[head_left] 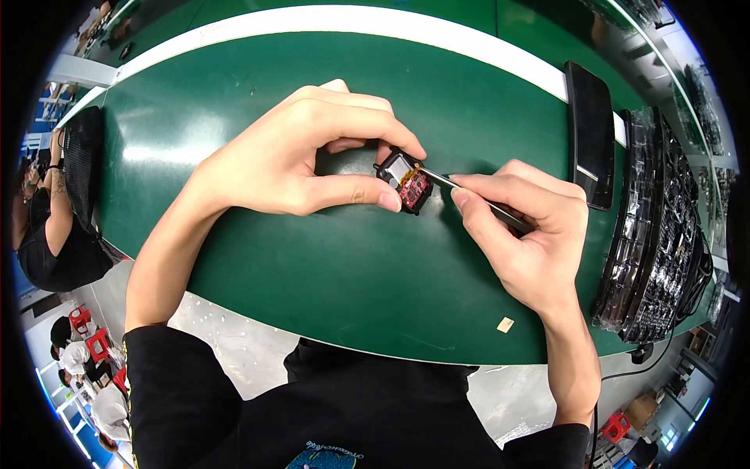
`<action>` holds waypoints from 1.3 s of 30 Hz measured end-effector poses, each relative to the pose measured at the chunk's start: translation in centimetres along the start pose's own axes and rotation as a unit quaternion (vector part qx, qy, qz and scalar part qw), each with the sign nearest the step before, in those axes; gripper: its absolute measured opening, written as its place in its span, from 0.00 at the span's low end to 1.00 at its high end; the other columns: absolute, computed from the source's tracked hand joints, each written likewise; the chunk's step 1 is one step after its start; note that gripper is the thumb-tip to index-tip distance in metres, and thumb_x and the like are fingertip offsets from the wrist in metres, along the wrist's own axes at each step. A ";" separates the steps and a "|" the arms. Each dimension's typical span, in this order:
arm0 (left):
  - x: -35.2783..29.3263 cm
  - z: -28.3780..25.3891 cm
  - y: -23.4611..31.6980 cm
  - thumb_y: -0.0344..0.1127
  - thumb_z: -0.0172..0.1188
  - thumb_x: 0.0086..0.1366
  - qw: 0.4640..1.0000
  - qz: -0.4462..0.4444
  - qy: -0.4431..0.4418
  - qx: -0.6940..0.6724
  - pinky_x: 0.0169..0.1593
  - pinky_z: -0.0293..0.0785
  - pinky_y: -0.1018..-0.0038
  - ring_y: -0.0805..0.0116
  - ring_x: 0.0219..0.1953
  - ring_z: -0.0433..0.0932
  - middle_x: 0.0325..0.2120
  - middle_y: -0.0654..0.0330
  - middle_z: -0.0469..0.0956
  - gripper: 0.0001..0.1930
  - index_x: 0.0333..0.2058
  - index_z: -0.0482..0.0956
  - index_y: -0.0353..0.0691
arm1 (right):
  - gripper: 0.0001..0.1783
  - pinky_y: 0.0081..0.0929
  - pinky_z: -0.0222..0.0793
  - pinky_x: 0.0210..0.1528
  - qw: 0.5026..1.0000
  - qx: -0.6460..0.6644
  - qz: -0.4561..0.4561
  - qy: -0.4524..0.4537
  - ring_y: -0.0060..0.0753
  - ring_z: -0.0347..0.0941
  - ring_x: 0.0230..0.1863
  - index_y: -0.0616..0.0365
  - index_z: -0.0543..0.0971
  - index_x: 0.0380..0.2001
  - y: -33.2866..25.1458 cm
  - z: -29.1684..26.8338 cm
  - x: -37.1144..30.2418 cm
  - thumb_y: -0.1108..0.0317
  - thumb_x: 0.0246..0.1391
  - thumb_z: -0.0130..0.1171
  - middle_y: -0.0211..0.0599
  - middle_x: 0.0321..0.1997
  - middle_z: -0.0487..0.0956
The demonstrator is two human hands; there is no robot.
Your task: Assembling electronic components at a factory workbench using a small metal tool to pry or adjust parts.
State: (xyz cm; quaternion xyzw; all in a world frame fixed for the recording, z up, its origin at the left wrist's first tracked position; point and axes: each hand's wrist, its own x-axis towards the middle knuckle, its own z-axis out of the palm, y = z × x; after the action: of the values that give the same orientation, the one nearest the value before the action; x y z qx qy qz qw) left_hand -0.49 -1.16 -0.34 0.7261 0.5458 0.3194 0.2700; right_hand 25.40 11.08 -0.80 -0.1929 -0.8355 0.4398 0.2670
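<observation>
Between the thumb and fingers of my left hand [301, 152] is a small black device housing [410, 205], held above the green table [328, 270]. Its open side shows a red circuit board [414, 189], a silver block [399, 168] and a bit of amber tape. My right hand [527, 227] is closed around a pair of dark, slim tweezers [440, 179], gripped like a pen. The tweezers' tip reaches the amber tape at the housing's upper right edge. Whether the tip pinches anything is too small to tell.
Stacked plastic trays [652, 227] line the table's right side, with a black cable hanging beside them. A black flat panel [591, 133] lies behind them. A small beige scrap [505, 324] is near the front edge. At the far left sits another person [58, 227] beside a black mesh chair back.
</observation>
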 end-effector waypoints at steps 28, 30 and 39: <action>0.0 0.2 0.6 0.40 0.85 0.52 1.000 0.004 0.005 0.024 0.39 0.65 0.71 0.69 0.29 0.73 0.30 0.65 0.83 0.24 0.48 0.91 0.41 | 0.06 0.22 0.60 0.21 1.000 0.014 -0.004 -0.010 0.16 0.69 0.17 0.67 0.91 0.36 0.2 -0.1 -0.3 0.81 0.53 0.73 0.32 0.21 0.80; 0.0 0.0 0.7 0.39 0.85 0.51 1.000 0.003 0.003 0.026 0.39 0.65 0.72 0.70 0.29 0.72 0.30 0.65 0.83 0.24 0.48 0.90 0.41 | 0.06 0.21 0.59 0.21 1.000 0.009 -0.002 0.012 0.14 0.69 0.18 0.66 0.92 0.36 0.1 -0.4 -0.2 0.81 0.53 0.73 0.31 0.21 0.80; 0.6 0.2 1.6 0.40 0.87 0.48 0.996 0.027 0.015 0.088 0.42 0.66 0.69 0.68 0.29 0.71 0.31 0.66 0.81 0.29 0.49 0.88 0.42 | 0.07 0.19 0.61 0.25 0.987 0.118 0.036 0.101 0.11 0.71 0.24 0.66 0.93 0.41 1.2 -0.6 0.8 0.80 0.59 0.73 0.30 0.25 0.83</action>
State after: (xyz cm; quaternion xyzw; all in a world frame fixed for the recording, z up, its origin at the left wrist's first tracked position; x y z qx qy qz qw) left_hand 0.75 -0.97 0.84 0.7565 0.5562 0.2878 0.1885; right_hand 25.24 12.59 -1.30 -0.2332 -0.7389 0.5234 0.3545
